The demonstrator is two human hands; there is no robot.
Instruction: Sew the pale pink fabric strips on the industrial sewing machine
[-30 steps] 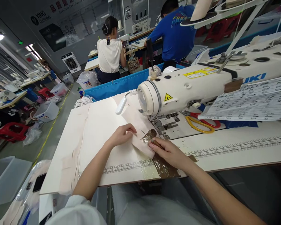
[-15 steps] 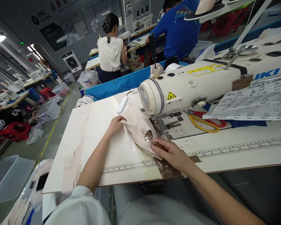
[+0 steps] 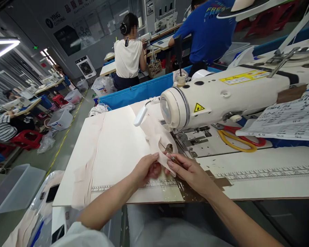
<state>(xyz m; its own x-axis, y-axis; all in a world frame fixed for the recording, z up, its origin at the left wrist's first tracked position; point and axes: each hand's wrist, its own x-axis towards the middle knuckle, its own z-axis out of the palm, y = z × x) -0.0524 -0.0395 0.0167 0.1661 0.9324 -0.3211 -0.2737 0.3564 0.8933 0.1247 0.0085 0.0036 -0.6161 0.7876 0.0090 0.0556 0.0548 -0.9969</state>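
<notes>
My left hand [image 3: 146, 168] pinches the near edge of a pale pink piece of fabric [image 3: 154, 132], beside the needle area of a white sewing machine [image 3: 208, 99]. Close against it on the right, my right hand [image 3: 190, 171] is closed round a slim brown-handled awl [image 3: 175, 160]. Its thin metal point reaches up and left over the fabric, which bunches round an opening where the brown surface beneath shows. The fingers of my right hand also touch the fabric's near edge.
Scissors [image 3: 237, 140] with red and yellow handles lie right of the needle area. A paper sheet [image 3: 290, 116] hangs over the machine bed. More pink fabric [image 3: 86, 168] lies along the table's left side. A small white lamp [image 3: 140, 116] stands behind. Two people sit beyond the blue cloth trough [image 3: 139, 91].
My left hand has moved from the fabric's far left part toward me and right, now gripping the near edge beside my right hand. The right hand keeps the awl. The camera view has shifted slightly.
</notes>
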